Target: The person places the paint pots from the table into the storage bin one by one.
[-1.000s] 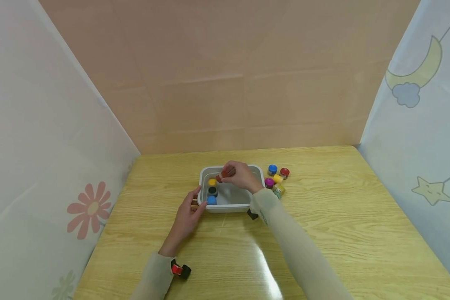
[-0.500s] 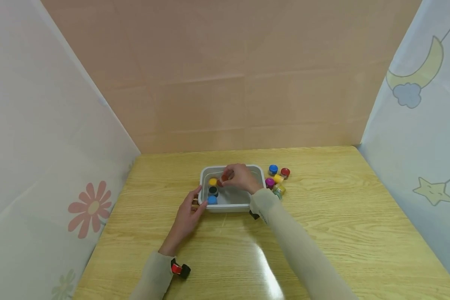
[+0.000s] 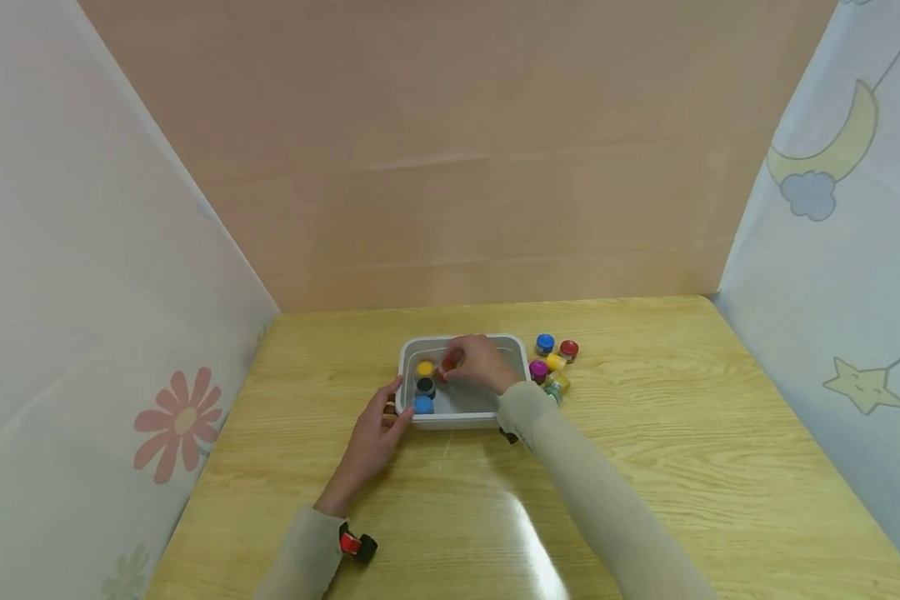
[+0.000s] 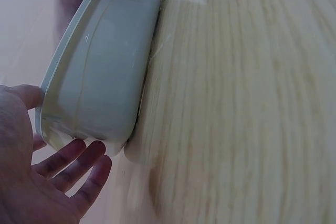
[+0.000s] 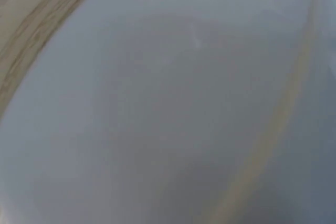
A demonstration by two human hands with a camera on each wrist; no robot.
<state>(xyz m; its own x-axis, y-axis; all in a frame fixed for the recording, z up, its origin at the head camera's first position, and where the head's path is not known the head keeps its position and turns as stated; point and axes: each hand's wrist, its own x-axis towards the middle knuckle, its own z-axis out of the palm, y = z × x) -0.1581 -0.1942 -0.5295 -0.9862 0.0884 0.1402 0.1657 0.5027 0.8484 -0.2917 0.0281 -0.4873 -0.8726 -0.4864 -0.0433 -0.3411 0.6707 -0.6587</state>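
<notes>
A pale grey plastic tray (image 3: 459,423) stands on the table. My left hand (image 3: 371,442) holds its left end; in the left wrist view the thumb (image 4: 29,96) lies at the rim and the other fingers bend by the end wall. My right hand (image 3: 480,365) reaches into the tray and pinches a small red-brown paint jar (image 3: 442,372), partly hidden by the fingers. Down the tray's left side stand jars with a yellow lid (image 3: 424,367), a black lid (image 3: 425,385) and a blue lid (image 3: 423,405). The right wrist view shows only the tray's wall, blurred, without the hand.
Right of the tray several small jars lie close together: blue (image 3: 545,343), red (image 3: 568,350), magenta (image 3: 538,370), yellow (image 3: 556,362), and greenish ones partly behind the right sleeve. Something brown (image 3: 390,406) shows behind the left fingers. Walls border the table at back and sides.
My right hand has lowered the red-brown jar into the tray, beside the yellow-lidded jar. My left hand keeps its place at the tray's left end.
</notes>
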